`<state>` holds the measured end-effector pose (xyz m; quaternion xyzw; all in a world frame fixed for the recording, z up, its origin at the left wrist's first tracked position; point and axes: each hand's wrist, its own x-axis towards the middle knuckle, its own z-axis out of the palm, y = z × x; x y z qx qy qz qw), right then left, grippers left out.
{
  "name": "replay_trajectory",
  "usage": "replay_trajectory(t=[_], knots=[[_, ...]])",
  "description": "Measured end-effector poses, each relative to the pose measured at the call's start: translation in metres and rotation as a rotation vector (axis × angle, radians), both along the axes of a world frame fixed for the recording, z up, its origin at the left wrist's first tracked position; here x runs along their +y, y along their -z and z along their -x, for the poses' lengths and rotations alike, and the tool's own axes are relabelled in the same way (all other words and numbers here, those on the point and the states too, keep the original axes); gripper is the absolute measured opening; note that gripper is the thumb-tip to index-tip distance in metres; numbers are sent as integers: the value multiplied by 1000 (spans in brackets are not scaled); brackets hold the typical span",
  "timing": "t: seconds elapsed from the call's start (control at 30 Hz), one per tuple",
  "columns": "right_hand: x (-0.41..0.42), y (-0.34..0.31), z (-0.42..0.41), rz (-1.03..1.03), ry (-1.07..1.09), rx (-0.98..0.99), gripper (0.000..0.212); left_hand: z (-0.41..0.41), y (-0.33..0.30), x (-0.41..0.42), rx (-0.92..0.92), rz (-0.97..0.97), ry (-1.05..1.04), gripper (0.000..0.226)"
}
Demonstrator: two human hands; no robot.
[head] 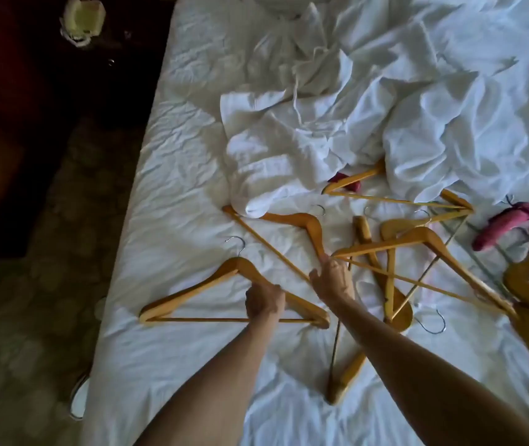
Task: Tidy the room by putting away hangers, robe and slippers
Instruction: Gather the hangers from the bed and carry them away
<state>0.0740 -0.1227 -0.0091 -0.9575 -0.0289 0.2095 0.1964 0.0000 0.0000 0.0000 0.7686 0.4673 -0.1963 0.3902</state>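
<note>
Several wooden hangers lie scattered over the white bed (166,201). My left hand (264,302) grips the right arm of the nearest hanger (192,289), which lies flat at the bed's left side. My right hand (332,280) pinches the lower tip of a second hanger (301,220) in the middle. More hangers cross in a pile (395,252) to the right. A crumpled white robe (276,146) lies beyond them. Pink padded hangers (514,220) sit at the right edge. A white slipper (79,394) shows on the floor beside the bed.
A rumpled white duvet (466,101) covers the bed's far right. Dark patterned carpet (31,284) runs along the left of the bed. A dark nightstand (112,59) at the top left carries a pale object (84,17).
</note>
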Motion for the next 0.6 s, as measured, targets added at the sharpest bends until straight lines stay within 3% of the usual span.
replay_trajectory(t=[0.1,0.17,0.27,0.4,0.6], knots=[[18,41,-17,46,29,-40,44,-26,42,0,88,91,-175,86],[25,67,-19,65,65,-32,54,-32,69,1,116,105,-210,95],[26,106,-16,130,133,-61,56,-31,92,2,81,60,-212,83],[20,126,-23,80,236,-82,34,-28,104,7,-43,185,-400,54],[13,72,9,-182,289,-50,17,31,68,13,-114,173,-399,42]])
